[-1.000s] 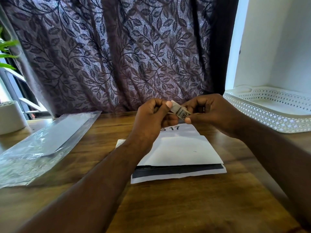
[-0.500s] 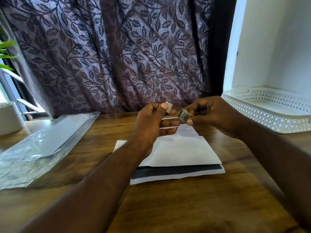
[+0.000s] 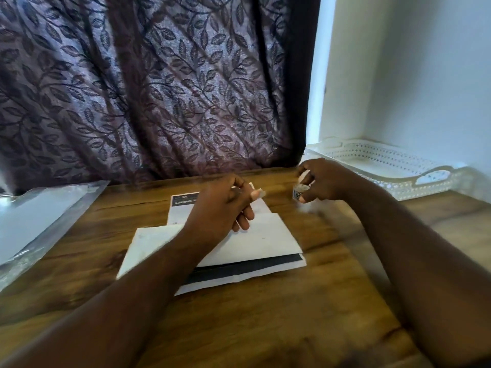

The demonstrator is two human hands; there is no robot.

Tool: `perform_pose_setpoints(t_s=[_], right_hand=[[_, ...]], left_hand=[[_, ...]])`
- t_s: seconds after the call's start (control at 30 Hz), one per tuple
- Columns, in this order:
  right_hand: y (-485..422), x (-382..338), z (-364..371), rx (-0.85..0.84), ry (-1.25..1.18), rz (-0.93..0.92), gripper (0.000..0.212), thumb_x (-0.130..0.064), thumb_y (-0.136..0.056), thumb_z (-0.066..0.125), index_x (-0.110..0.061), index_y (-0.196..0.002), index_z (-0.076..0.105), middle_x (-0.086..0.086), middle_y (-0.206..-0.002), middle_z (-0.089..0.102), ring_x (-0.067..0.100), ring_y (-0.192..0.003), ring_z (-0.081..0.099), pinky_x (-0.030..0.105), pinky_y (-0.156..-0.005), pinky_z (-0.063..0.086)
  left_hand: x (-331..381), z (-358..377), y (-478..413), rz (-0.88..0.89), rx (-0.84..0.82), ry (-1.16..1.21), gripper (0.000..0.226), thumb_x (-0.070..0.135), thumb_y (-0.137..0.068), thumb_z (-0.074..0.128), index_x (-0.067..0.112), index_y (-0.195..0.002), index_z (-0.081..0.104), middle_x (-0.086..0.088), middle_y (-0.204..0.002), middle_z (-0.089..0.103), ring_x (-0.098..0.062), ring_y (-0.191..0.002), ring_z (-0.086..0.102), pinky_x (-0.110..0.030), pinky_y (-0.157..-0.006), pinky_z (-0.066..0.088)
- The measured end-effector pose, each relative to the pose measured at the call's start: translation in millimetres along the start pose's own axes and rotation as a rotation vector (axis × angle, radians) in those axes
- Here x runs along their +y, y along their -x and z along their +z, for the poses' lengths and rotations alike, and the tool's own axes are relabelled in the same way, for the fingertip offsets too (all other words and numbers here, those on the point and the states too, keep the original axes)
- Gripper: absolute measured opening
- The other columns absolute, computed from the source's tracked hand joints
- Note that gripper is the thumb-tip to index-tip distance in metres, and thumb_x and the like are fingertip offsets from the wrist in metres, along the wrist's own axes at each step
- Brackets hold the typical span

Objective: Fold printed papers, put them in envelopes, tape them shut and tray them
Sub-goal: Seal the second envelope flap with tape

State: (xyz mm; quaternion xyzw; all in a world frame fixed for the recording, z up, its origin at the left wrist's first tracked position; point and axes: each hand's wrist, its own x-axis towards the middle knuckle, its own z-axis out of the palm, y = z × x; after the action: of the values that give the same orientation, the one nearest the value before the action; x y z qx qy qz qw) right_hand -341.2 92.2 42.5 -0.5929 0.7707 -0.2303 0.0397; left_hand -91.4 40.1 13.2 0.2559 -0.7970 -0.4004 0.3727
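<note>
The brown wooden counter (image 3: 265, 328) carried everything: on its right stood the white perforated plastic tray (image 3: 393, 185), on its left a clear plastic sleeve of white sheets (image 3: 39, 221). In the middle lay the white paper envelope (image 3: 260, 243), its dark strip (image 3: 252, 268) showing along the near edge, so it seemed not yet taped; sealing and traying were left. A printed paper (image 3: 183, 205) stuck out at its far side, whether tucked inside I could not tell. Its dark header read "LIVING", the rest hidden. The left hand (image 3: 220, 208) hovered over the envelope, pinching a small loose piece of tape (image 3: 261, 193); the right hand (image 3: 326, 179) gripped the small tape roll (image 3: 299, 192), whose print was too blurred to read
</note>
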Motion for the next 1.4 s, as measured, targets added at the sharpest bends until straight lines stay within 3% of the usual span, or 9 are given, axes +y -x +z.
perform_pose_setpoints(t_s=[0.27,0.43,0.57,0.63,0.73,0.87,1.1,1.3,1.4], right_hand=[[2,36,-9,0.009,0.136,0.251,0.049,-0.012,-0.064,0.088,-0.019,-0.111,0.074,0.004,-0.105,0.069,0.01,-0.06,0.049,0.025,-0.048,0.036],[2,31,-10,-0.013,0.126,0.28,0.054,-0.023,-0.068,0.086,-0.022,-0.12,0.071,0.001,-0.107,0.068,0.019,-0.071,0.06,0.024,-0.053,0.045],[11,4,-17,0.216,-0.006,0.049,0.029,-0.041,-0.082,0.078,-0.016,-0.097,0.079,-0.004,-0.09,0.072,0.016,-0.085,0.065,0.028,-0.073,0.043],[23,-22,-18,0.031,-0.29,-0.017,0.025,-0.034,-0.091,0.071,-0.01,-0.092,0.079,-0.001,-0.077,0.075,0.014,-0.067,0.061,0.027,-0.057,0.042],[38,-55,-17,-0.398,-0.48,-0.062,0.042,-0.042,-0.097,0.058,-0.004,-0.104,0.073,0.009,-0.093,0.077,0.018,-0.069,0.06,0.025,-0.052,0.038],[40,-68,-14,-0.493,-0.471,-0.138,0.061,-0.054,-0.089,0.059,0.002,-0.11,0.068,0.013,-0.101,0.076,0.016,-0.066,0.058,0.027,-0.052,0.036],[38,-66,-12,-0.518,-0.421,-0.136,0.02,-0.027,-0.09,0.071,-0.008,-0.095,0.075,0.008,-0.091,0.076,0.014,-0.064,0.056,0.024,-0.051,0.039],[39,-69,-6,-0.513,-0.433,-0.133,0.012,-0.02,-0.091,0.072,-0.009,-0.089,0.075,0.009,-0.086,0.075,0.015,-0.061,0.055,0.027,-0.053,0.04],[38,-67,-7,-0.414,-0.441,-0.101,0.014,-0.019,-0.091,0.071,-0.006,-0.088,0.074,0.009,-0.081,0.074,0.015,-0.062,0.058,0.027,-0.052,0.043]], left_hand=[[0,5,3,0.188,-0.083,-0.207,0.01,0.035,-0.093,0.062,0.027,-0.093,0.059,0.002,-0.066,0.069,-0.01,-0.053,0.064,-0.017,-0.052,0.048],[-3,-3,5,0.345,-0.118,-0.434,0.026,0.044,-0.095,0.055,0.025,-0.079,0.062,0.011,-0.061,0.064,-0.007,-0.056,0.064,-0.016,-0.056,0.048],[-4,-11,6,0.462,-0.087,-0.529,0.039,0.055,-0.094,0.047,0.024,-0.075,0.061,0.012,-0.061,0.062,-0.005,-0.056,0.061,-0.02,-0.058,0.049],[-4,-15,7,0.543,-0.059,-0.549,0.032,0.054,-0.096,0.047,0.031,-0.075,0.056,0.018,-0.062,0.057,-0.004,-0.057,0.06,-0.017,-0.056,0.047],[-1,-22,9,0.702,-0.032,-0.635,0.02,0.044,-0.096,0.054,0.03,-0.083,0.06,0.022,-0.068,0.049,0.003,-0.055,0.05,-0.012,-0.053,0.041],[1,-30,9,0.819,-0.017,-0.79,0.007,0.024,-0.088,0.072,0.02,-0.088,0.066,0.018,-0.075,0.048,-0.002,-0.061,0.045,-0.017,-0.052,0.035],[-1,-33,6,0.81,-0.084,-0.929,0.011,0.026,-0.089,0.071,0.018,-0.089,0.064,0.011,-0.073,0.056,-0.006,-0.06,0.042,-0.019,-0.052,0.028],[2,-33,4,0.847,-0.083,-0.953,0.028,0.042,-0.093,0.054,0.017,-0.087,0.063,0.003,-0.071,0.063,-0.012,-0.058,0.051,-0.023,-0.054,0.034],[-1,-32,1,0.531,-0.157,-1.012,0.061,0.071,-0.092,0.03,0.021,-0.095,0.065,0.006,-0.084,0.064,-0.016,-0.072,0.057,-0.029,-0.061,0.038]])
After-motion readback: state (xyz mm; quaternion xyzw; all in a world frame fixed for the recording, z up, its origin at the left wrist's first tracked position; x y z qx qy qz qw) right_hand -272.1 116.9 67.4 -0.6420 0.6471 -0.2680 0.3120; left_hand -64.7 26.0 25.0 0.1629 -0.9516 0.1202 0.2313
